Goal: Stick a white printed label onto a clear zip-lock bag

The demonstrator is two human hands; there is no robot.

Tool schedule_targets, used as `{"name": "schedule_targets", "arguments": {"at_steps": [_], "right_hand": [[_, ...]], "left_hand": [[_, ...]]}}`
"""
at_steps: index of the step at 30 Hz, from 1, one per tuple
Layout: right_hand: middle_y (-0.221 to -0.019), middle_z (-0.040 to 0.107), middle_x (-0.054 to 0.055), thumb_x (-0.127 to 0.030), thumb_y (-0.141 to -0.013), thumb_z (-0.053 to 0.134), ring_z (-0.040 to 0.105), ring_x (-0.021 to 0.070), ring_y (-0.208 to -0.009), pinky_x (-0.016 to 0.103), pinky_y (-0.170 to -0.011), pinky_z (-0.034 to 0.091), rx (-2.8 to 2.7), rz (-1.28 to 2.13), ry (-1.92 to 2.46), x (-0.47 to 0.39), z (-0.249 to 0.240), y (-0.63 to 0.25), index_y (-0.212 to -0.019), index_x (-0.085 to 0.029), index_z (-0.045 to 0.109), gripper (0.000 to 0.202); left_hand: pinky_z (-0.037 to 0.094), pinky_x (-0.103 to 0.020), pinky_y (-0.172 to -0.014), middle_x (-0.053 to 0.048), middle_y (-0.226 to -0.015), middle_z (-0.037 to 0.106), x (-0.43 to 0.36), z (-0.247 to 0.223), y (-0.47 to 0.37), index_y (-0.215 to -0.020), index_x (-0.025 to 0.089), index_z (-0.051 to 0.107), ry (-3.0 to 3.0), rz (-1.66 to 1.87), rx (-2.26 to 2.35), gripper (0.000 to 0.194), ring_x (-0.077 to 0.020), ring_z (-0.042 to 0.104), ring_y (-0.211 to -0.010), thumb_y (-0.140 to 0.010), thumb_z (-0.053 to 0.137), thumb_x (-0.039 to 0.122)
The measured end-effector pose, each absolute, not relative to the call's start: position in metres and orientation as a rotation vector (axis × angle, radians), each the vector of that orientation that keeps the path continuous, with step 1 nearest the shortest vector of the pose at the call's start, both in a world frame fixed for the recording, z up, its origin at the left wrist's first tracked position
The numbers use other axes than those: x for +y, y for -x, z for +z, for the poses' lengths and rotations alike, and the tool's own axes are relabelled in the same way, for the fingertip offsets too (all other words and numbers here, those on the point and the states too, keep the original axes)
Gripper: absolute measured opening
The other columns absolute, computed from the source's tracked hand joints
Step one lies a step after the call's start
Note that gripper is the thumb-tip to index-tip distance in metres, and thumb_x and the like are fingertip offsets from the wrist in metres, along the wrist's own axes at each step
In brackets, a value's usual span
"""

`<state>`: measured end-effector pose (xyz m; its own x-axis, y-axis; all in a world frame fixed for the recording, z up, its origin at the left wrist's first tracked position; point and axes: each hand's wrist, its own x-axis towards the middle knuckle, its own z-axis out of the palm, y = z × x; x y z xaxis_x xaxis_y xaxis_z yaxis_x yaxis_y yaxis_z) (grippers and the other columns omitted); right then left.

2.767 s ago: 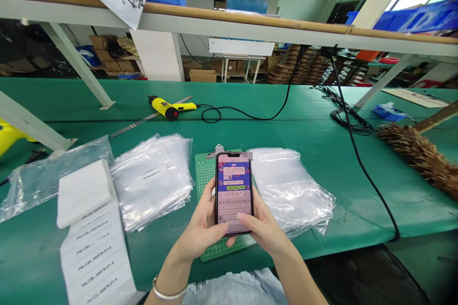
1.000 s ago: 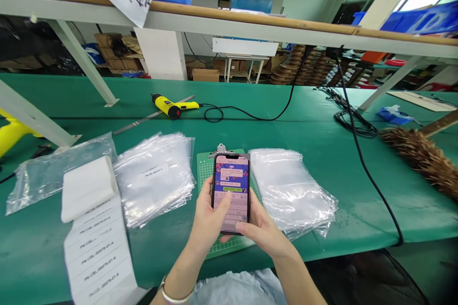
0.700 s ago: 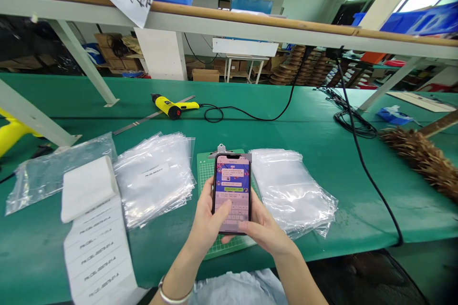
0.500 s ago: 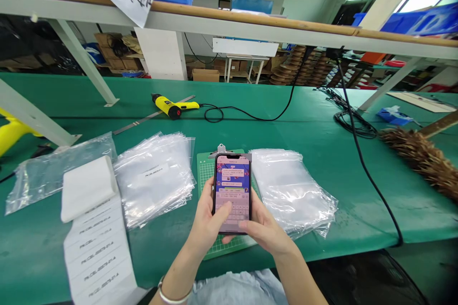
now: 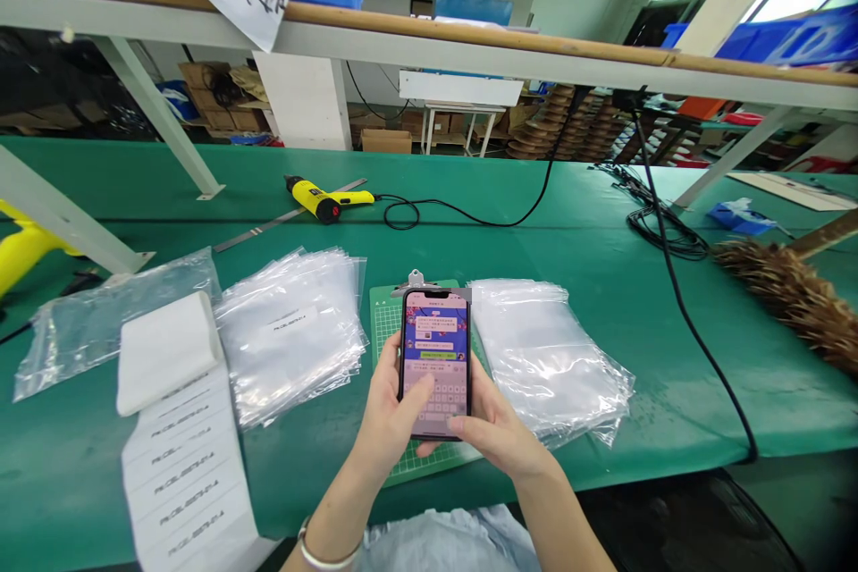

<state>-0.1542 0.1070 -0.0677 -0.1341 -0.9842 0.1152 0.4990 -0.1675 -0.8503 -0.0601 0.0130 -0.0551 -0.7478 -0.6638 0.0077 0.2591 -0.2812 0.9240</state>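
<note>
A smartphone (image 5: 435, 366) is held upright between both hands, with a chat and an on-screen keyboard lit on its display. My left hand (image 5: 392, 398) grips its left side, thumb over the keys. From the right, my right hand (image 5: 500, 424) wraps the lower edge, its thumb on the bottom of the screen. Beneath the phone lies a green gridded clipboard (image 5: 385, 313) with a metal clip. Clear plastic bags (image 5: 288, 340), the top one bearing a printed label, are stacked to the left. Another stack of clear bags (image 5: 542, 349) lies to the right.
A strip of printed labels (image 5: 188, 474) and a clear plastic sheet (image 5: 60, 331) lie at left. Farther back are a yellow heat gun (image 5: 322, 201) and a steel ruler (image 5: 258, 230). A black cable (image 5: 684, 304) hangs down at right near a bristly brush (image 5: 791, 299). A shelf (image 5: 469, 49) spans above.
A row of options above the keyboard has gone, and a green message bubble now shows in the chat. Both hands hold the phone as before.
</note>
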Motion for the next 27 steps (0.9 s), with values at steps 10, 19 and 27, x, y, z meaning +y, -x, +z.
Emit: {"name": "schedule_targets", "arguments": {"at_steps": [10, 19, 27], "right_hand": [[-0.114, 0.056, 0.008, -0.027, -0.083, 0.058, 0.065, 0.0183, -0.081, 0.028, -0.056, 0.058, 0.982, -1.650, 0.718, 0.105, -0.059, 0.152, -0.129, -0.028, 0.030, 0.054], [-0.118, 0.055, 0.008, -0.023, -0.081, 0.059, 0.064, 0.0195, -0.085, 0.030, -0.059, 0.058, 0.876, -1.641, 0.714, 0.108, -0.062, 0.155, -0.133, -0.030, 0.025, 0.062], [-0.125, 0.052, 0.009, -0.018, -0.078, 0.059, 0.063, 0.0224, -0.094, 0.037, -0.069, 0.058, 0.698, -1.584, 0.706, 0.113, -0.065, 0.160, -0.137, -0.031, 0.016, 0.075]], "left_hand": [[0.045, -0.023, -0.045, -0.011, -0.121, 0.053, 0.004, -0.049, 0.051, -0.136, 0.028, 0.025, -0.131, -2.426, -1.411, 0.074, -0.0161, 0.060, -0.066, -0.074, 0.065, 0.029], [0.045, -0.023, -0.046, -0.013, -0.126, 0.047, 0.000, -0.057, 0.050, -0.140, 0.033, 0.015, 0.042, -2.480, -1.392, 0.082, -0.0087, 0.054, -0.055, -0.075, 0.064, 0.026], [0.050, -0.029, -0.055, -0.014, -0.125, 0.049, -0.009, -0.062, 0.044, -0.141, 0.033, 0.009, 0.065, -2.525, -1.459, 0.088, -0.0169, 0.060, -0.065, -0.073, 0.066, 0.031]]}}
